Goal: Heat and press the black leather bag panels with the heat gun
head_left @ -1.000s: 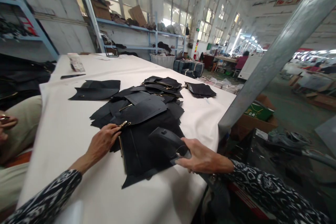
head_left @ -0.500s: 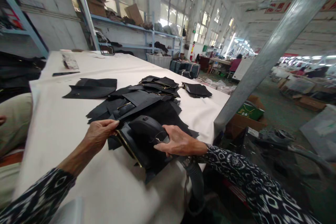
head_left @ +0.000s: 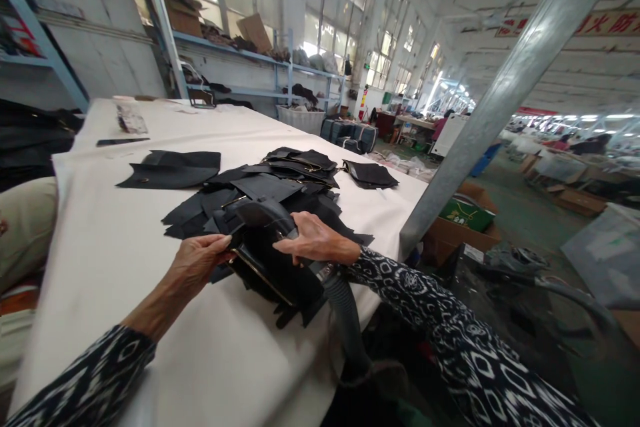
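My left hand [head_left: 203, 257] pinches the upper left corner of a black leather-like zipped piece [head_left: 273, 267], beside the end of its gold-toothed zip. The zip runs slanting down along the near side of this piece. In my right hand [head_left: 315, 239] is a black handheld tool [head_left: 263, 213] with a rounded body, held over the far part of the zipped piece. A grey corrugated hose [head_left: 345, 317] leads down from the tool past the table edge. The tool's underside is hidden, so I cannot tell whether it touches the leather. Just beyond lies a heap of black pieces [head_left: 265, 183], some with gold zips.
On the white-covered table [head_left: 100, 220] lie a flat black piece [head_left: 175, 170] at left and a black zipped pouch [head_left: 371, 174] at right. A slanted metal post [head_left: 500, 100] rises by the table's right edge. Another person's leg [head_left: 27, 233] shows at far left.
My right hand and the tool have moved left and away from me over the zipped piece. The hose has followed. My left hand keeps its pinch, and the piece lies turned a little.
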The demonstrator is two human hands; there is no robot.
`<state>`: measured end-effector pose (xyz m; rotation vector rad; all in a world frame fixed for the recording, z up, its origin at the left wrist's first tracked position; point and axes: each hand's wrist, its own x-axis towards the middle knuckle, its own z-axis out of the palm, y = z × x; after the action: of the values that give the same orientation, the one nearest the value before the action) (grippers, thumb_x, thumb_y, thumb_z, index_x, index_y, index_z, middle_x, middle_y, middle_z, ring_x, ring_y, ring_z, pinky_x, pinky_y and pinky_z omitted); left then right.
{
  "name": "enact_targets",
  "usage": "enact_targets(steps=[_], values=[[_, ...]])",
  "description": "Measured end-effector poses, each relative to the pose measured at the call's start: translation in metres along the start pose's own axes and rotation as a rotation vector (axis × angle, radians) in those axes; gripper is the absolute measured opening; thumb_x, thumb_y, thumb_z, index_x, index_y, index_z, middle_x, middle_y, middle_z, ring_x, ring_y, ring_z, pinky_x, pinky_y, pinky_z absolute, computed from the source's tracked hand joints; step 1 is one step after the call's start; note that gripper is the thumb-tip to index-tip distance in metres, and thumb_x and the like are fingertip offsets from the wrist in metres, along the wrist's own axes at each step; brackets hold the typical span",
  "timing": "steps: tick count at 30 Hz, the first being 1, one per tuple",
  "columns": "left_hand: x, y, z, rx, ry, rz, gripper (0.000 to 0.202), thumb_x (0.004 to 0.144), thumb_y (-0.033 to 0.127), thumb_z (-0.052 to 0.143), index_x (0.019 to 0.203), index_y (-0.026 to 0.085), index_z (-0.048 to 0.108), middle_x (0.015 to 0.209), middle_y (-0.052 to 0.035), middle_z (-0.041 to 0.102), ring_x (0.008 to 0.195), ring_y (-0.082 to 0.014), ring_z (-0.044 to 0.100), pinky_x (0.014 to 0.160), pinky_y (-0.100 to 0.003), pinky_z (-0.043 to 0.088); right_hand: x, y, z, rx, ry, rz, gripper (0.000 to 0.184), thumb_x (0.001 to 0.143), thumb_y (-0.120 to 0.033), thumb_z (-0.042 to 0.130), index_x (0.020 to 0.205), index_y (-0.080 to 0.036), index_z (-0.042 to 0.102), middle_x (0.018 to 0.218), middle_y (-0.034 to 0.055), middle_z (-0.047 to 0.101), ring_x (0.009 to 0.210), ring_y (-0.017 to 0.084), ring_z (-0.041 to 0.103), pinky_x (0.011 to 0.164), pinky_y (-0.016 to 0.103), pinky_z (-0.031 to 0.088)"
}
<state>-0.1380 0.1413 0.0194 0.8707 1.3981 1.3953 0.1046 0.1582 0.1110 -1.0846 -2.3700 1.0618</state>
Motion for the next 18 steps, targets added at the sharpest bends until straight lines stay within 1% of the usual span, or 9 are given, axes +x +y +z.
enact_targets(steps=[3, 5, 7, 9, 11, 14, 15, 16, 18], values=[[0.003, 0.000, 0.000, 0.002, 0.006, 0.005, 0.056, 0.026, 0.053, 0.092, 0.058, 0.011, 0.071, 0.062, -0.0034, 0.069, 0.059, -0.0108, 0.061, 0.060, -0.022, 0.054, -0.023, 0.001, -0.006, -0.038, -0.042, 0.010, 0.025, 0.080, -0.034, 0.065, 0.076, -0.018, 0.046, 0.058, -0.0010, 0.062, 0.057, 0.014, 0.064, 0.053, 0.021, 0.045], [0.003, 0.001, -0.001, 0.015, 0.001, 0.017, 0.057, 0.027, 0.054, 0.092, 0.059, 0.012, 0.072, 0.062, -0.0029, 0.068, 0.060, -0.0108, 0.061, 0.061, -0.022, 0.054, -0.034, 0.005, -0.003, -0.035, -0.090, 0.024, 0.023, 0.079, -0.032, 0.064, 0.075, -0.018, 0.046, 0.059, -0.0002, 0.063, 0.056, 0.014, 0.064, 0.051, 0.021, 0.044], [0.002, 0.003, 0.000, 0.042, -0.014, 0.031, 0.058, 0.028, 0.057, 0.091, 0.060, 0.012, 0.072, 0.062, -0.0028, 0.068, 0.061, -0.0110, 0.060, 0.063, -0.023, 0.055, -0.036, 0.009, 0.003, -0.015, -0.127, 0.045, 0.022, 0.080, -0.032, 0.063, 0.075, -0.018, 0.047, 0.059, 0.0005, 0.064, 0.054, 0.015, 0.064, 0.048, 0.021, 0.044], [-0.001, 0.004, 0.000, 0.085, -0.036, 0.045, 0.058, 0.030, 0.060, 0.089, 0.060, 0.013, 0.072, 0.063, -0.0032, 0.068, 0.063, -0.0122, 0.061, 0.067, -0.025, 0.056, -0.026, 0.013, 0.009, -0.002, -0.128, 0.048, 0.022, 0.081, -0.032, 0.063, 0.076, -0.018, 0.047, 0.059, 0.0008, 0.064, 0.054, 0.015, 0.064, 0.048, 0.021, 0.044], [-0.005, 0.005, 0.002, 0.149, -0.073, 0.055, 0.057, 0.033, 0.062, 0.087, 0.060, 0.014, 0.072, 0.065, -0.0043, 0.069, 0.064, -0.0144, 0.062, 0.071, -0.029, 0.056, -0.009, 0.014, 0.011, -0.027, -0.075, 0.037, 0.021, 0.082, -0.032, 0.062, 0.076, -0.018, 0.047, 0.059, 0.0006, 0.063, 0.056, 0.014, 0.064, 0.052, 0.021, 0.046], [-0.004, 0.006, 0.002, 0.289, -0.136, 0.074, 0.051, 0.042, 0.059, 0.081, 0.063, 0.013, 0.072, 0.066, -0.0063, 0.069, 0.065, -0.0188, 0.063, 0.073, -0.034, 0.056, 0.012, 0.012, 0.004, -0.116, 0.020, 0.038, 0.022, 0.085, -0.031, 0.061, 0.074, -0.018, 0.046, 0.059, 0.0007, 0.060, 0.061, 0.014, 0.063, 0.060, 0.023, 0.048], [0.000, 0.007, 0.001, 0.341, -0.128, 0.088, 0.047, 0.046, 0.056, 0.078, 0.064, 0.013, 0.071, 0.066, -0.0062, 0.068, 0.065, -0.0195, 0.063, 0.073, -0.034, 0.055, 0.014, 0.012, 0.000, -0.119, 0.031, 0.041, 0.023, 0.086, -0.032, 0.061, 0.075, -0.018, 0.046, 0.060, 0.0010, 0.061, 0.062, 0.015, 0.064, 0.060, 0.023, 0.048], [0.005, 0.009, -0.002, 0.394, -0.093, 0.106, 0.043, 0.050, 0.054, 0.074, 0.065, 0.014, 0.070, 0.065, -0.0058, 0.067, 0.065, -0.0200, 0.063, 0.071, -0.034, 0.054, 0.013, 0.011, -0.005, -0.104, 0.034, 0.039, 0.024, 0.086, -0.034, 0.062, 0.077, -0.018, 0.047, 0.062, 0.0011, 0.061, 0.063, 0.015, 0.064, 0.060, 0.023, 0.048], [0.018, 0.014, -0.011, 0.522, 0.047, 0.148, 0.035, 0.058, 0.048, 0.064, 0.068, 0.015, 0.067, 0.063, -0.0049, 0.064, 0.064, -0.0212, 0.062, 0.068, -0.034, 0.051, 0.002, 0.012, -0.015, -0.069, 0.023, 0.022, 0.025, 0.087, -0.037, 0.062, 0.079, -0.017, 0.049, 0.065, 0.0007, 0.062, 0.064, 0.015, 0.064, 0.059, 0.023, 0.047]])
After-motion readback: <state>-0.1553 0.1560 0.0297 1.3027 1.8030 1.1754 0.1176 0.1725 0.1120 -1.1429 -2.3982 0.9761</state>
